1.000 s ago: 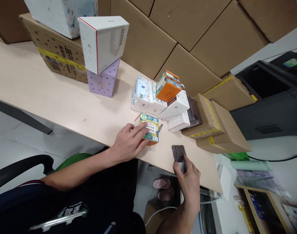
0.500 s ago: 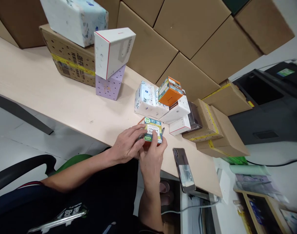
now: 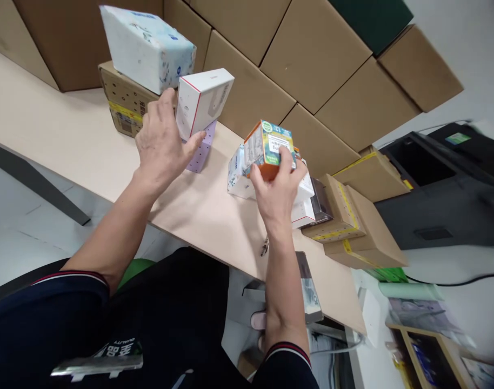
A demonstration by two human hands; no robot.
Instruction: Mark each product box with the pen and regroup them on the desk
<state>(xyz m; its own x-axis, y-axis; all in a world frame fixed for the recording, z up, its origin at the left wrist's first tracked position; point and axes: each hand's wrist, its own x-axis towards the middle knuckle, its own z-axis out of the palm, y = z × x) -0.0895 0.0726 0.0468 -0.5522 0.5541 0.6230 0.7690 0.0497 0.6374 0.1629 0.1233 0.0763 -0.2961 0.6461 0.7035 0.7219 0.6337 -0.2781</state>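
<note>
My right hand (image 3: 277, 194) grips a small orange, blue and yellow carton (image 3: 257, 148) with a white label, thumb on one side and fingers on the other. The carton is up at the pile, in front of a floral-print tissue pack (image 3: 234, 175) and white boxes (image 3: 304, 210). My left hand (image 3: 160, 140) is open, thumb and fingers spread around the near side of a white box with red edges (image 3: 206, 102). Whether it touches the box I cannot tell. That box rests on a purple dotted box (image 3: 204, 151).
A larger tissue pack (image 3: 141, 54) lies on a brown dotted carton (image 3: 117, 102) at the left. Big cardboard boxes (image 3: 315, 54) form a wall behind. A pen (image 3: 265, 247) and a phone (image 3: 309, 286) lie near the table's front edge. Taped cartons (image 3: 360, 227) stand at the right.
My right hand has lifted the small carton from the table's front and carried it up to the pile. The left hand has let go of it and moved left to the white box.
</note>
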